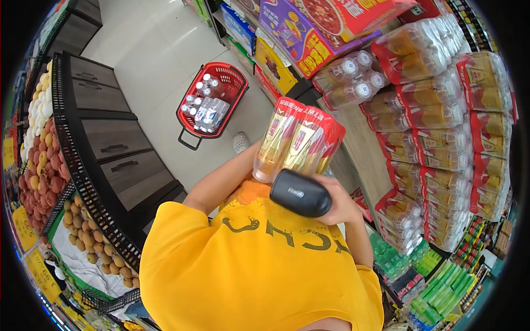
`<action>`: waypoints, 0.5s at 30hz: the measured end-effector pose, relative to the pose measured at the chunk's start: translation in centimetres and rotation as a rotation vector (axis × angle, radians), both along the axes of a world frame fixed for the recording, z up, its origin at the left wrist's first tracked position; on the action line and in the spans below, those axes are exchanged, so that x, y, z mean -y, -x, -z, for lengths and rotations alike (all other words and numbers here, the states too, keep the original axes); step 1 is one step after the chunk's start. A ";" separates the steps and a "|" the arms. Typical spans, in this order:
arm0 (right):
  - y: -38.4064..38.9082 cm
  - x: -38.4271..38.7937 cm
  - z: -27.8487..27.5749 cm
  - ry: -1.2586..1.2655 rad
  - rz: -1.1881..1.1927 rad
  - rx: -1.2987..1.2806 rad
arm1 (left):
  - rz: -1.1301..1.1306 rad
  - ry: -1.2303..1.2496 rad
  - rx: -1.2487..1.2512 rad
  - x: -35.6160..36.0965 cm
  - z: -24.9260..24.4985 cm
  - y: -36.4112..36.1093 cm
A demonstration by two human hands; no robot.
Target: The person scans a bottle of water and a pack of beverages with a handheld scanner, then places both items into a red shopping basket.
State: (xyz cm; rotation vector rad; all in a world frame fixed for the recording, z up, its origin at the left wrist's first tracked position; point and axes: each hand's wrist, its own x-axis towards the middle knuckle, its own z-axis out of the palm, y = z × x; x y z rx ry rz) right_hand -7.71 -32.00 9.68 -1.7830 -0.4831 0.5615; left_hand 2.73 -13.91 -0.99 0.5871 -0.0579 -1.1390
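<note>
A shrink-wrapped pack of golden drink bottles (298, 138) with red and gold labels is held up in front of my chest. My left forearm reaches in behind it from the left; the pack hides my left hand's fingers, and that hand bears the pack. On the right, my right hand (335, 201) is closed round a smooth, rounded black device (301, 193), which overlaps the pack's lower edge.
A red basket (240, 83) with clear bottles stands on the tiled floor (149, 66). Stacked packs of similar drinks (441, 149) line the right side, beside a shelf board (364, 149) and colourful boxes (326, 27). Fruit (91, 240) and dark drawers (124, 138) are at left.
</note>
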 end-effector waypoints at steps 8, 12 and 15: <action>-3.6 -4.8 0.6 -0.454 0.506 -0.522 | -0.141 -0.018 -0.239 -5.9 1.9 -1.2; -6.2 -6.9 2.5 -0.592 0.532 -0.591 | -0.238 -0.176 -0.283 -10.2 6.7 0.4; -6.3 -7.9 3.9 -0.644 0.588 -0.676 | -0.304 -0.246 -0.322 -12.4 8.8 2.0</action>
